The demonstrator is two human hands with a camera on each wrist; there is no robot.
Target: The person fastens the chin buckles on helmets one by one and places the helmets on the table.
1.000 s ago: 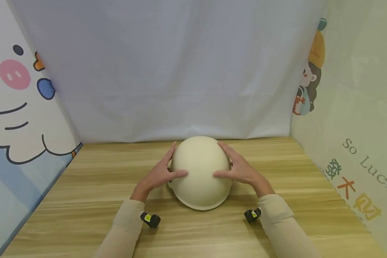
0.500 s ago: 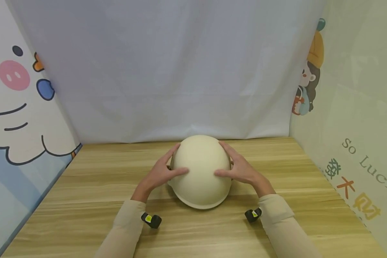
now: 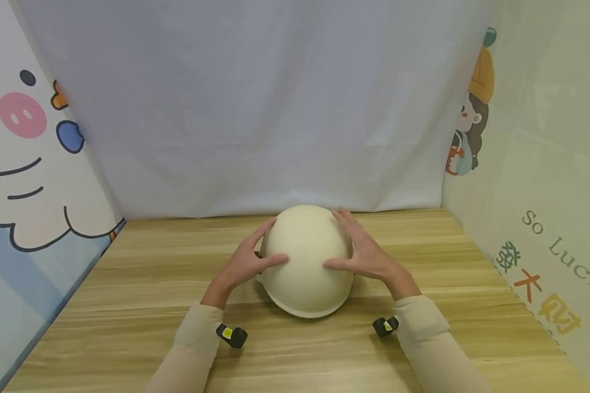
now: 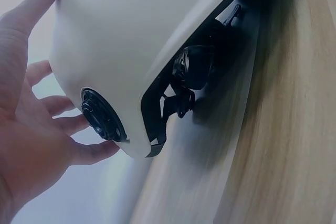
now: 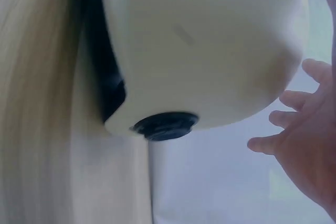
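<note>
A cream helmet (image 3: 307, 262) sits dome up on the wooden table, between both hands. My left hand (image 3: 243, 267) holds its left side, thumb across the shell and fingers spread behind. In the left wrist view those fingers curve around a round black side knob (image 4: 101, 115), and black straps and a buckle (image 4: 194, 66) show under the rim. On the other side my right hand (image 3: 371, 259) has its thumb over the shell. The right wrist view shows its fingers (image 5: 265, 145) spread and loose, most of them apart from the shell, near another black knob (image 5: 165, 125).
The wood-grain table (image 3: 177, 256) ends at a white cloth (image 3: 275, 109) hanging behind. Printed panels with cartoon figures (image 3: 22, 114) and lettering stand at the left and right. Small black cameras (image 3: 233, 335) sit at both wrists.
The helmet has shifted very slightly away from me. My right hand's fingers have loosened and spread at the shell's far side; the left hand stays nearly in place.
</note>
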